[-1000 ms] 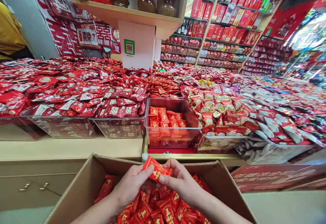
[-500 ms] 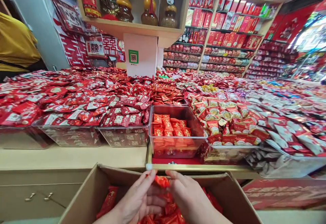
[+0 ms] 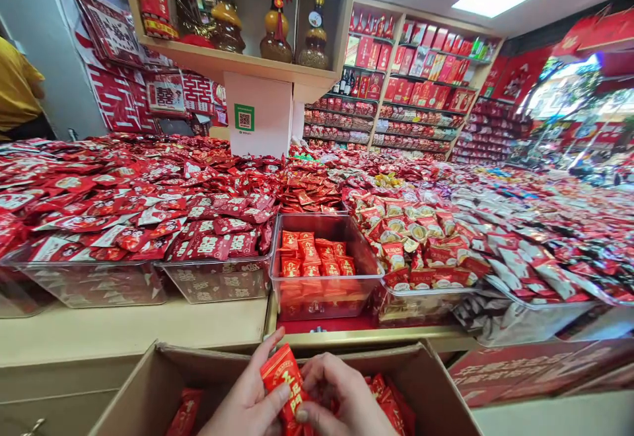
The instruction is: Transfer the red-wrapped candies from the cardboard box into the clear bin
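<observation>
My left hand [image 3: 250,393] is closed on a small red snack packet [image 3: 283,371] with gold characters, its thumb lying across the front. The packet tilts upright above an open cardboard box [image 3: 126,393]. My right hand [image 3: 344,390] is curled, with thumb and fingers at the packet's right side and lower end. Loose red packets [image 3: 391,403] lie in the box, partly hidden by my hands. Just beyond stands a clear plastic bin [image 3: 366,285], where similar red packets [image 3: 310,251] sit in rows.
Clear bins heaped with dark red packets [image 3: 212,241] stand to the left. Durian-labelled packets [image 3: 411,238] fill the bin on the right. A wooden display case [image 3: 277,69] overhangs the counter. At the far left is a person in yellow [image 3: 20,89].
A red packet now stands raised between my hands, its printed front showing. My right hand has curled in toward it. The view has shifted a little to the right.
</observation>
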